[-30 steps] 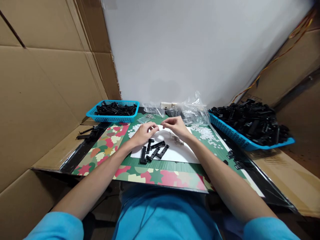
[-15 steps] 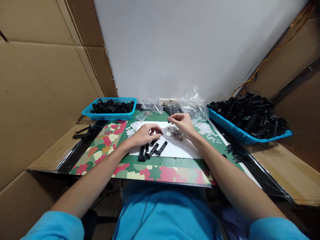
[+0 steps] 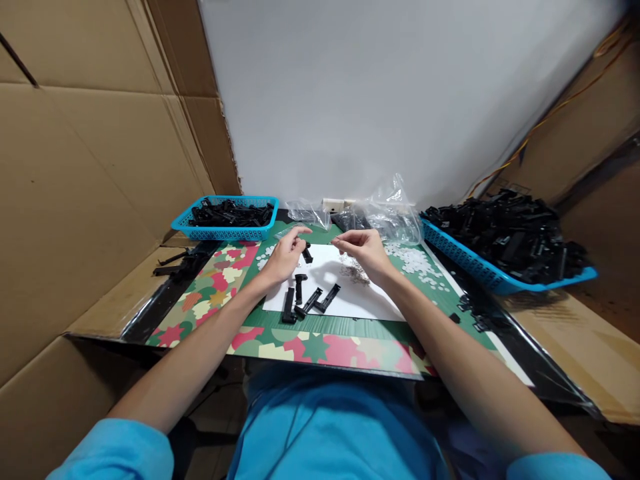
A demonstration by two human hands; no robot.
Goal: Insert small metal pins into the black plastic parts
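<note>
Since the half-second-earlier frame, the left hand (image 3: pixel 286 259) has lifted off the loose parts and turned more upright, with one black piece (image 3: pixel 307 254) now showing beneath its fingertips, over the far left of the white sheet (image 3: pixel 365 305). That hand looks closed on the piece; the right hand (image 3: pixel 369 253) is pinched just apart from it, and whether anything sits between its fingertips I cannot tell. Trouble would most likely come from a light grip: anything tiny let slip there could fall into the heap of fine bits (image 3: pixel 354 271) below and be hard to find. A wrist dragged low might also scatter that heap, or knock the four loose black parts (image 3: pixel 289 307) nearer the body. White discs (image 3: pixel 413 260) lie loose on the worktop (image 3: pixel 345 328) beside the right wrist, easily swept aside. Clear bags (image 3: pixel 400 225) block the far edge, while a heaped blue basket (image 3: pixel 463 263) at right and another basket (image 3: pixel 225 234) at far left hem in sideways reach.
</note>
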